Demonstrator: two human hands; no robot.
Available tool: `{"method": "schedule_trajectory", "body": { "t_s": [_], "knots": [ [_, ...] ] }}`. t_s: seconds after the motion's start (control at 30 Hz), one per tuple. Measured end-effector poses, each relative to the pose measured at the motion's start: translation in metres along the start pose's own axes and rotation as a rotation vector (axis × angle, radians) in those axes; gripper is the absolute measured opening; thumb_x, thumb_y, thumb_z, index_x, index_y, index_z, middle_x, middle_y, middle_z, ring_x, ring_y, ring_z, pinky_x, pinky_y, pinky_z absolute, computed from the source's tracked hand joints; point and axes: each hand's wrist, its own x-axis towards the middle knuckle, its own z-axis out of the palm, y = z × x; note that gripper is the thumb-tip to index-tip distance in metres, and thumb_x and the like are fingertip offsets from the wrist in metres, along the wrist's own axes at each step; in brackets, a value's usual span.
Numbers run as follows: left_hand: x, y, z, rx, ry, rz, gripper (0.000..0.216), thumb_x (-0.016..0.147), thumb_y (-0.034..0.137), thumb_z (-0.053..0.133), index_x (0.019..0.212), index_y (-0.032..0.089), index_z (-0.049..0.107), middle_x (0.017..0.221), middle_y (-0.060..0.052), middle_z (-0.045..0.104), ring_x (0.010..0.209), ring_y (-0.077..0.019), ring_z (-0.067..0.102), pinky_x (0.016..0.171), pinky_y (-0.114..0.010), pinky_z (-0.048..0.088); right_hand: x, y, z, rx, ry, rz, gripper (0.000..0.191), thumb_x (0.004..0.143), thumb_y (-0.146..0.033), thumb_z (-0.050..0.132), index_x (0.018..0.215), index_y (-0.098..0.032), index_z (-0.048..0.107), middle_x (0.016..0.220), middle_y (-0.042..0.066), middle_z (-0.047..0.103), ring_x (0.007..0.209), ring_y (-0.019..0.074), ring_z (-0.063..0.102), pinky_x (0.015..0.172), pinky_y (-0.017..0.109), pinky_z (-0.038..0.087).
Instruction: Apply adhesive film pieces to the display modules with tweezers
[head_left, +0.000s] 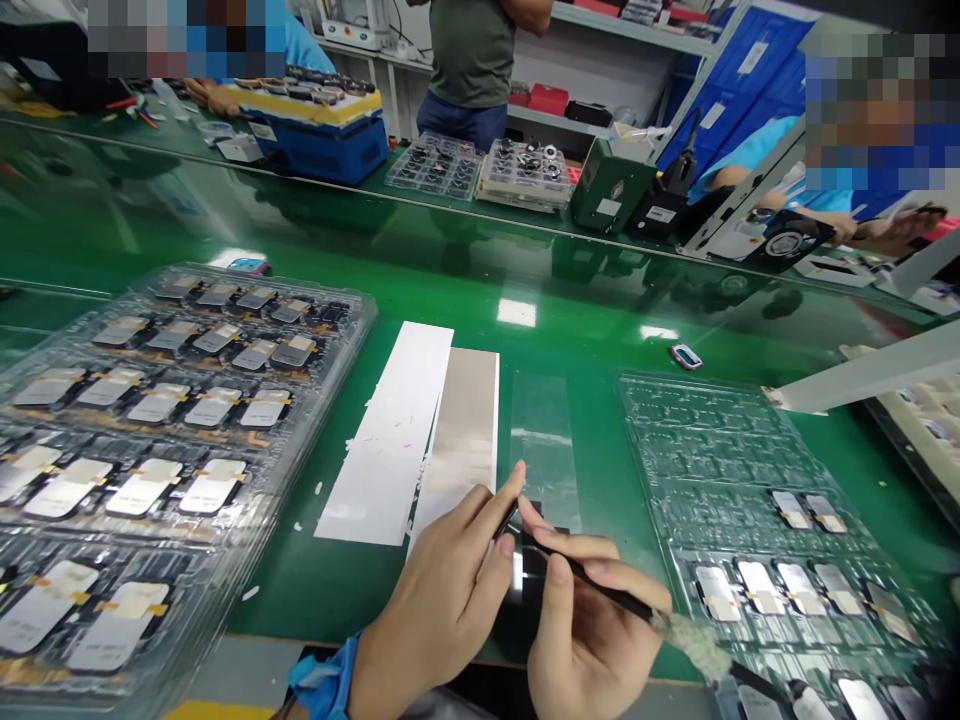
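The left hand (435,600), a blue strap (322,680) at its wrist, curls narrowly around a dark piece (525,575), which is partly hidden by the fingers, so I can't make out its exact shape. The right hand (592,630) pinches a black stick (592,578) between thumb and fingers. The stick's long axis runs diagonally across the bench, its thin end pointing up and left at the dark piece, and its other end, wrapped in a white tuft (697,645), pointing down and right over a clear tray (750,440). Both hands are at the near edge of a green mat (592,330), just below a clear film (541,440), a silvery sheet (465,430) and a white sheet (386,430). A larger tray of phone screens (360,315) sits to the left, and the clear tray holds a few more screens. Across the bench are a blue box (315,150) and more trays (435,165), with a standing co-worker (472,60) beyond them.
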Motion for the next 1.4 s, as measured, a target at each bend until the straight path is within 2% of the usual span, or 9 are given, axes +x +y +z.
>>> {"method": "schedule_trajectory", "body": {
  "t_s": [0.2, 0.4, 0.8, 1.0, 1.13, 1.23, 1.3, 1.33, 1.4],
  "knots": [
    [-0.002, 0.0, -0.001, -0.001, 0.0, 0.004, 0.055, 0.103, 0.025, 0.029, 0.155, 0.038, 0.018, 0.122, -0.005, 0.057, 0.108, -0.0222, 0.06, 0.088, -0.037, 0.053, -0.002, 0.0, -0.001, 0.007, 0.002, -0.001, 0.025, 0.089, 0.002, 0.051, 0.1, -0.02, 0.046, 0.09, 0.002, 0.069, 0.089, 0.0149, 0.072, 0.084, 0.035, 0.063],
    [0.003, 0.001, 0.0, -0.001, -0.007, -0.011, 0.05, 0.102, 0.026, 0.032, 0.151, 0.035, 0.033, 0.101, -0.005, 0.062, 0.089, -0.0209, 0.063, 0.076, -0.035, 0.053, 0.002, -0.002, -0.003, 0.021, 0.034, 0.015, 0.025, 0.09, 0.002, 0.049, 0.1, -0.02, 0.045, 0.089, 0.002, 0.069, 0.086, 0.0152, 0.072, 0.076, 0.03, 0.065],
    [0.005, 0.0, 0.001, 0.018, -0.027, 0.015, 0.055, 0.099, 0.019, 0.034, 0.152, 0.032, 0.03, 0.108, -0.006, 0.065, 0.092, -0.021, 0.065, 0.077, -0.035, 0.054, -0.001, -0.004, -0.002, -0.019, -0.005, -0.048, 0.028, 0.086, 0.006, 0.05, 0.099, -0.019, 0.047, 0.09, 0.002, 0.07, 0.092, 0.0152, 0.073, 0.083, 0.029, 0.063],
    [-0.006, 0.006, -0.003, 0.113, 0.019, 0.059, 0.046, 0.1, 0.02, 0.033, 0.146, 0.027, 0.037, 0.114, -0.009, 0.067, 0.099, -0.0227, 0.067, 0.084, -0.036, 0.056, 0.005, -0.004, -0.002, -0.001, 0.061, -0.051, 0.028, 0.084, 0.004, 0.053, 0.099, -0.019, 0.048, 0.088, 0.002, 0.071, 0.081, 0.0177, 0.074, 0.074, 0.033, 0.067],
    [-0.046, 0.02, -0.046, 0.324, 0.189, 0.135, 0.025, 0.095, 0.02, 0.043, 0.116, 0.03, 0.053, 0.092, -0.003, 0.073, 0.076, -0.0211, 0.071, 0.065, -0.03, 0.057, 0.015, -0.006, -0.006, -0.052, 0.156, -0.103, 0.028, 0.078, 0.004, 0.061, 0.094, -0.017, 0.051, 0.082, 0.003, 0.071, 0.07, 0.0214, 0.073, 0.063, 0.037, 0.068],
    [-0.052, 0.032, -0.11, 0.538, 0.319, 0.156, 0.015, 0.096, 0.025, 0.045, 0.106, 0.031, 0.054, 0.076, 0.0, 0.071, 0.059, -0.0174, 0.066, 0.051, -0.026, 0.05, 0.02, -0.007, -0.009, -0.1, 0.2, -0.033, 0.03, 0.077, 0.001, 0.067, 0.095, -0.018, 0.052, 0.084, 0.004, 0.071, 0.07, 0.0224, 0.073, 0.06, 0.036, 0.067],
    [-0.03, 0.033, -0.163, 0.628, 0.312, 0.063, 0.018, 0.099, 0.031, 0.039, 0.104, 0.025, 0.055, 0.054, 0.006, 0.057, 0.038, -0.0119, 0.049, 0.038, -0.022, 0.032, 0.018, -0.006, -0.011, -0.115, 0.201, 0.027, 0.03, 0.078, -0.002, 0.069, 0.095, -0.019, 0.052, 0.085, 0.004, 0.071, 0.071, 0.0228, 0.073, 0.059, 0.036, 0.066],
    [-0.012, 0.03, -0.189, 0.687, 0.253, -0.031, 0.022, 0.099, 0.035, 0.039, 0.106, 0.021, 0.055, 0.048, 0.008, 0.047, 0.035, -0.0095, 0.04, 0.04, -0.02, 0.027, 0.016, -0.005, -0.013, -0.129, 0.201, 0.051, 0.028, 0.079, -0.004, 0.071, 0.093, -0.02, 0.052, 0.085, 0.005, 0.071, 0.071, 0.023, 0.073, 0.06, 0.037, 0.066],
    [0.03, 0.015, -0.232, 0.689, 0.096, -0.146, 0.034, 0.099, 0.038, 0.039, 0.115, 0.012, 0.053, 0.054, 0.009, 0.048, 0.046, -0.0068, 0.043, 0.051, -0.017, 0.031, 0.01, 0.002, -0.017, -0.18, 0.19, 0.077, 0.02, 0.082, -0.009, 0.071, 0.09, -0.02, 0.056, 0.086, 0.006, 0.071, 0.071, 0.023, 0.073, 0.062, 0.038, 0.066]
  ]
}}
